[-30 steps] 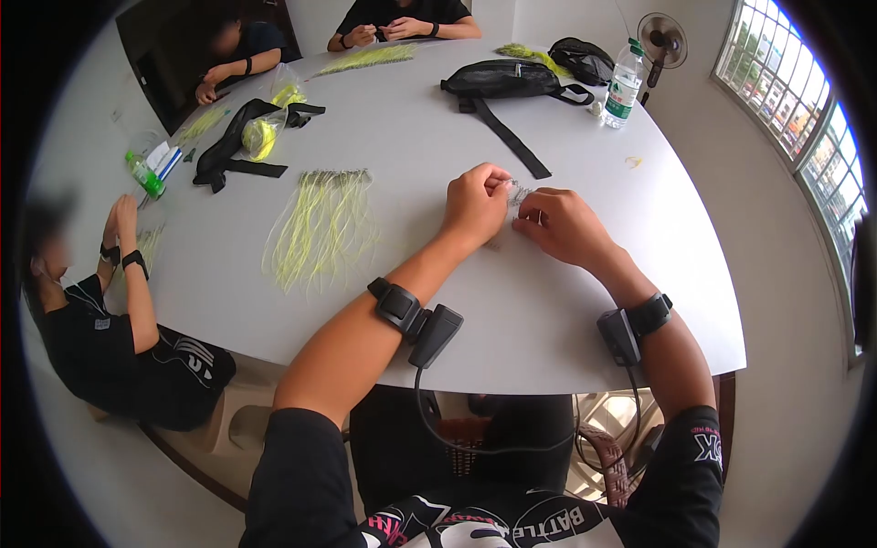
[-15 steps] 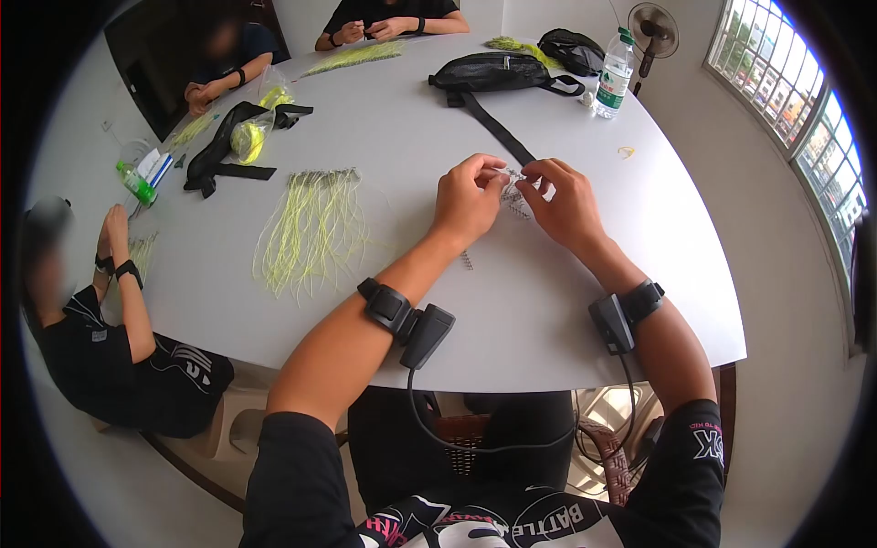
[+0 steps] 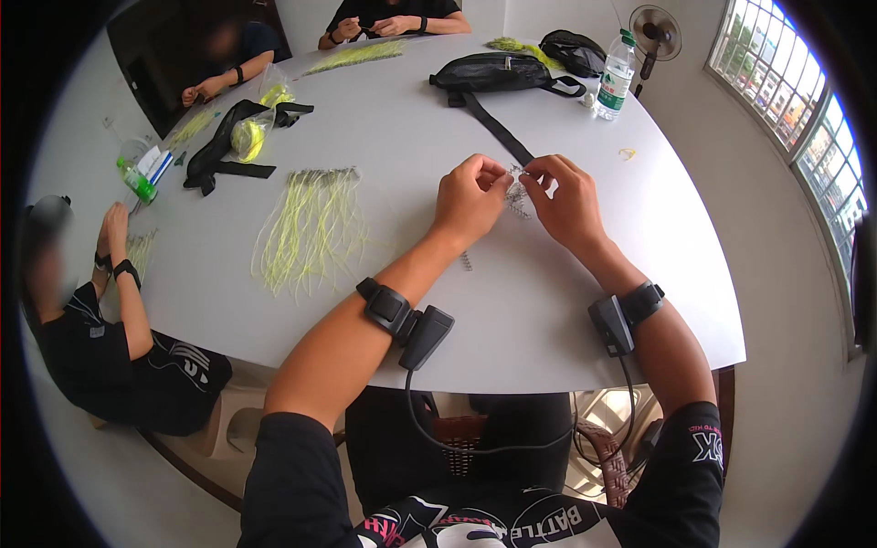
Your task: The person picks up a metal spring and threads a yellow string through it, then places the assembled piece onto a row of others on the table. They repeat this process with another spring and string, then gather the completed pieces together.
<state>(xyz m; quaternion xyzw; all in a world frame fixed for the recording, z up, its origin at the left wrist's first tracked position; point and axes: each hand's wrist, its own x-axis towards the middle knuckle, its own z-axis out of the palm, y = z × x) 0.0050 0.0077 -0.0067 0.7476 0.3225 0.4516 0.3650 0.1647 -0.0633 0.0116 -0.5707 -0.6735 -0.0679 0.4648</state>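
My left hand (image 3: 475, 196) is closed in a pinch, thumb against fingertips, at the middle of the table. Facing it, my right hand (image 3: 565, 196) also pinches. Their fingertips nearly meet, and whatever they hold is too small to make out. Between and just below the fingers lies a small heap of silvery metal springs (image 3: 517, 203), partly hidden by the hands. One more spring-like metal piece (image 3: 467, 261) rests by my left wrist. Left of my hands, a row of yellow-green threads (image 3: 315, 228) with dark metal pieces along its top edge lies spread out.
Beyond my hands are a black waist bag (image 3: 493, 73) with its strap (image 3: 498, 128) and a water bottle (image 3: 615, 78). A second black bag (image 3: 224, 146) and a plastic bag of yellow thread (image 3: 248, 139) lie farther left. Several people work around the white table (image 3: 411, 338).
My fingertips have shifted slightly, with the right fingers drawing closer together. Both arms stay almost in place. The co-workers' hands at the far side have moved a little.
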